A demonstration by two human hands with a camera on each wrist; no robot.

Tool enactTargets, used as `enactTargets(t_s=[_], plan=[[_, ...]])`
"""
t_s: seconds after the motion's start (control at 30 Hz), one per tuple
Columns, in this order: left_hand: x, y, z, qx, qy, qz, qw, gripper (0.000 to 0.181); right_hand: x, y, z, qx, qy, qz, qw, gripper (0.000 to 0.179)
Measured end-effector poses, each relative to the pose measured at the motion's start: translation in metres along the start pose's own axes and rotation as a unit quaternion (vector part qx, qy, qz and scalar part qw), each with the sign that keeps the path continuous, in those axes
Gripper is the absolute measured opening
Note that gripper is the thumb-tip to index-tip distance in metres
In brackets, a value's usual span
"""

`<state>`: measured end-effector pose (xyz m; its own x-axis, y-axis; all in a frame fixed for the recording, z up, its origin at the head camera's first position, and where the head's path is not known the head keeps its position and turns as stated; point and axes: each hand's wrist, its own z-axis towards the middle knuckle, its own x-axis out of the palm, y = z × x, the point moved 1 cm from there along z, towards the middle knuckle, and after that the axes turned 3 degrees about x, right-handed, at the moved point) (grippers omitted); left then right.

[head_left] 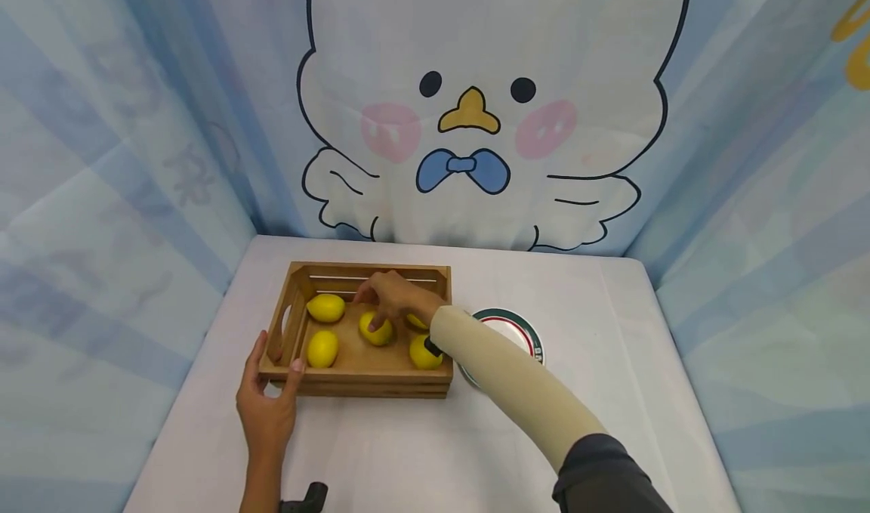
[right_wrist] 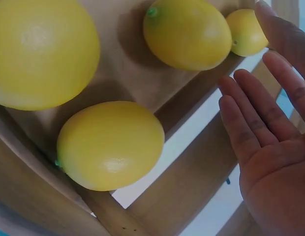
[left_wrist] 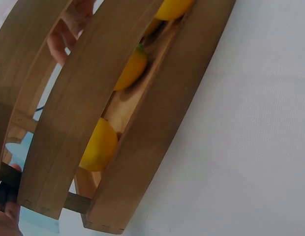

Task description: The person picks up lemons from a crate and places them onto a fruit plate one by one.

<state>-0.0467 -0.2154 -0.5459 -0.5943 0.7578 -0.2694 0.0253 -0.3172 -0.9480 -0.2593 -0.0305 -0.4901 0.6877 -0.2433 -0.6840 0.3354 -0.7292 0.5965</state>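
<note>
A slatted wooden crate (head_left: 374, 385) with several yellow lemons stands on the table. My left hand (head_left: 267, 415) grips its front left corner, thumb over the front rim and fingers along the left end. The right hand (head_left: 396, 295) reaches into the crate from above, nearest the middle lemon (head_left: 377, 333), which its thumb overlaps in the head view. Seen from the right wrist, this hand (right_wrist: 273, 157) has extended fingers and an empty palm. Two lemons, an upper one (head_left: 326, 308) and a lower one (head_left: 322, 349), lie at the left end; others sit at the right, partly behind the right wrist.
A round plate (head_left: 536, 341) with a green and red rim lies right of the crate, partly covered by the right forearm. White cloth (head_left: 598, 347) covers the table. Printed curtains (head_left: 272, 158) enclose its back and sides.
</note>
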Motion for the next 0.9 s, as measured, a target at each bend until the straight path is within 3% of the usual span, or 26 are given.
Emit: enactTargets(t_s=[0.13, 0.37, 0.9], plan=[[0.000, 0.001, 0.001, 0.001, -0.003, -0.002, 1.0000, 0.076, 0.003, 0.000, 0.001, 0.019, 0.002, 0.002, 0.9998, 0.056], [0.000, 0.003, 0.001, 0.002, -0.004, -0.005, 1.0000, 0.076, 0.009, -0.004, 0.007, -0.004, -0.003, -0.039, 0.9992, 0.056], [0.000, 0.003, 0.001, 0.008, -0.004, -0.006, 0.9999, 0.075, 0.018, -0.004, 0.011, 0.011, -0.004, -0.094, 0.9955, 0.060]])
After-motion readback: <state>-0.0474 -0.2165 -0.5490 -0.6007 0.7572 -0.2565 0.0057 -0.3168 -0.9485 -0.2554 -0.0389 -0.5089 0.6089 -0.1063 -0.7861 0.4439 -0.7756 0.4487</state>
